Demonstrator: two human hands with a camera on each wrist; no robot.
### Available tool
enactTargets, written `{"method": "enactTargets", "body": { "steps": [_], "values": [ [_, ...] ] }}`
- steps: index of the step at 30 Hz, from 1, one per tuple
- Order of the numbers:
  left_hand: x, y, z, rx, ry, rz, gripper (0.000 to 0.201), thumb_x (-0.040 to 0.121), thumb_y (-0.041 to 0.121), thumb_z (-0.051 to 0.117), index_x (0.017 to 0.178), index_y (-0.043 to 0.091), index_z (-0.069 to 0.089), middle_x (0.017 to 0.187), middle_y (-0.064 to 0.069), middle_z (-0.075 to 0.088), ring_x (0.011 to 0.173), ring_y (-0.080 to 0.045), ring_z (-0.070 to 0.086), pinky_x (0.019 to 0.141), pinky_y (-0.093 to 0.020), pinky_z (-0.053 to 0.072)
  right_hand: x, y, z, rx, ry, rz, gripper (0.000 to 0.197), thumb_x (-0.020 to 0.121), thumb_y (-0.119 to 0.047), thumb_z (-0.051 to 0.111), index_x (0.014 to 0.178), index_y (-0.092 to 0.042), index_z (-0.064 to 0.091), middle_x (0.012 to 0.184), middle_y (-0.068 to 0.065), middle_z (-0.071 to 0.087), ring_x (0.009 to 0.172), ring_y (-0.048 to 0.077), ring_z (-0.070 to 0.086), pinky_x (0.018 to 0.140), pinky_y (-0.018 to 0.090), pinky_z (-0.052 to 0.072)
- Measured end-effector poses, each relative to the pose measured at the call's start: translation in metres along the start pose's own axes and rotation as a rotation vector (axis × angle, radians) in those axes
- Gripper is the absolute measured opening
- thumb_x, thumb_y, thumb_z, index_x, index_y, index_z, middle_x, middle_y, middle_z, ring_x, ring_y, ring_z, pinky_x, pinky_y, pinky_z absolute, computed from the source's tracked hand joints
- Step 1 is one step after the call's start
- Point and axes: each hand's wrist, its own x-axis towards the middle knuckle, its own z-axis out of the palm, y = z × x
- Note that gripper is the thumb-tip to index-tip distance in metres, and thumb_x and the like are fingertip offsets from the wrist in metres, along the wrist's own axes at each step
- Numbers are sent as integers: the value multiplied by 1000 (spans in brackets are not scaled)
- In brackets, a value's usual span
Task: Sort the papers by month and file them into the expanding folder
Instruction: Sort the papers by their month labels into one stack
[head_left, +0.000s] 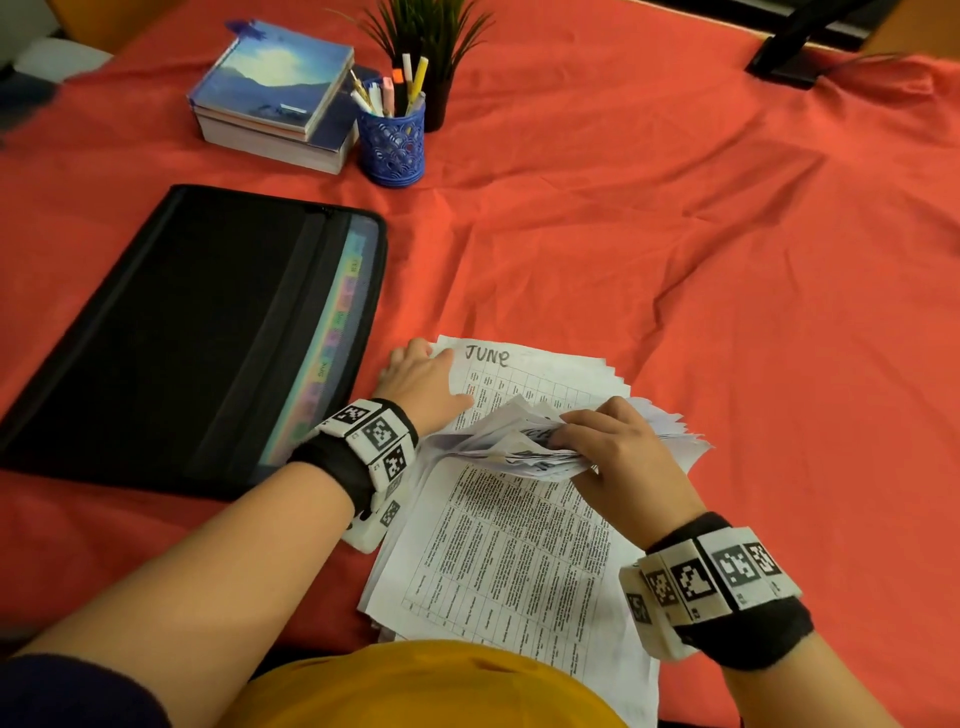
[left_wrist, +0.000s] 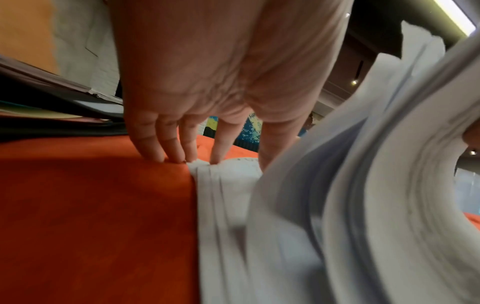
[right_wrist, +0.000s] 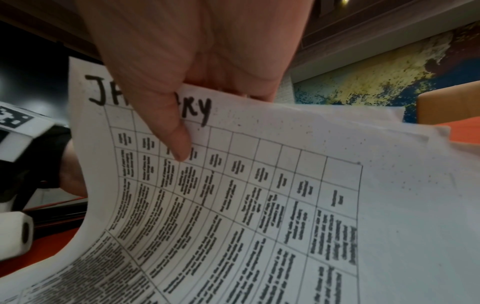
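Left hand (head_left: 423, 382) flat, fingers (left_wrist: 166, 144) straight, tips pressing the far-left corner of the paper stack (head_left: 519, 545) on the red cloth (head_left: 675, 234); "JUNE" sheet (head_left: 540, 374) under the palm. Right hand (head_left: 621, 457) curled round a bent-up wad of sheets (head_left: 498, 441), thumb (right_wrist: 171, 131) pinching a "JANUARY" page (right_wrist: 233, 205) against fingers behind. Folder (head_left: 182, 338) flat, just left of the stack, tabs showing.

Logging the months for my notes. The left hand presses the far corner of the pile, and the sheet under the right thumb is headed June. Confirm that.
Not quite. The left hand does press the pile's far corner, but the sheet under the right hand's thumb is headed January, partly covered, as the right wrist view shows. June heads the flat sheet on the pile in the head view.
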Motion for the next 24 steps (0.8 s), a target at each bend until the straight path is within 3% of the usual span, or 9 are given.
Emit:
{"method": "enactTargets", "body": {
  "steps": [3, 7, 9, 11, 13, 17, 21, 24],
  "values": [
    [-1, 2, -1, 12, -1, 54, 51, 83, 33, 61, 133, 29, 48, 129, -5, 38, 119, -27, 36, 99, -38, 33, -1, 0, 0, 4, -5, -2, 34, 61, 9, 71, 86, -14, 71, 90, -5, 70, 65, 24, 48, 55, 35, 49],
    [-3, 4, -2, -213, 93, 125, 33, 77, 19, 71, 109, 19, 65, 120, -1, 45, 108, -19, 44, 93, -27, 38, -3, 1, -1, 8, -1, 7, 34, 61, 8, 73, 86, -15, 70, 91, -6, 70, 66, 24, 48, 56, 36, 49],
    [-7, 6, -4, -345, 35, 147, 31, 73, 14, 74, 102, 12, 64, 113, -2, 53, 98, -17, 53, 81, -25, 42, -4, 1, -2, 10, 1, 10, 35, 61, 9, 72, 85, -15, 70, 91, -6, 70, 67, 24, 48, 56, 37, 49],
    [-10, 5, -7, -466, -45, 153, 32, 73, 9, 73, 104, 7, 64, 105, -2, 61, 97, -18, 59, 79, -26, 46, -5, 1, -3, 11, -1, 8, 36, 60, 10, 71, 85, -15, 70, 91, -6, 70, 67, 23, 48, 56, 37, 49],
    [-12, 1, -8, -436, -59, 170, 29, 75, 12, 72, 103, 6, 65, 108, 0, 58, 104, -17, 56, 87, -28, 45, -6, 2, -4, 13, -2, 5, 37, 59, 10, 70, 85, -15, 70, 91, -6, 70, 67, 24, 48, 56, 37, 49],
    [-12, -5, 0, -122, -112, 169, 34, 88, 27, 57, 107, 0, 64, 135, -12, 44, 125, -28, 42, 102, -31, 34, -6, 1, -4, 8, 10, -1, 36, 59, 10, 72, 84, -15, 70, 88, -6, 69, 66, 24, 49, 55, 36, 49],
    [-8, -9, 7, -170, 8, 204, 34, 89, 32, 56, 102, 2, 67, 124, -6, 57, 118, -27, 49, 100, -37, 39, -5, 0, -4, 13, 22, -2, 34, 61, 9, 71, 85, -15, 70, 89, -6, 69, 66, 23, 48, 55, 35, 48],
    [-12, -5, -1, -380, 91, 155, 27, 90, 27, 59, 108, 9, 68, 109, -8, 68, 102, -26, 62, 89, -40, 49, -7, 2, -6, 25, 18, -13, 26, 72, -5, 51, 86, -17, 68, 90, -8, 69, 67, 22, 47, 58, 32, 46]
  ]
}}
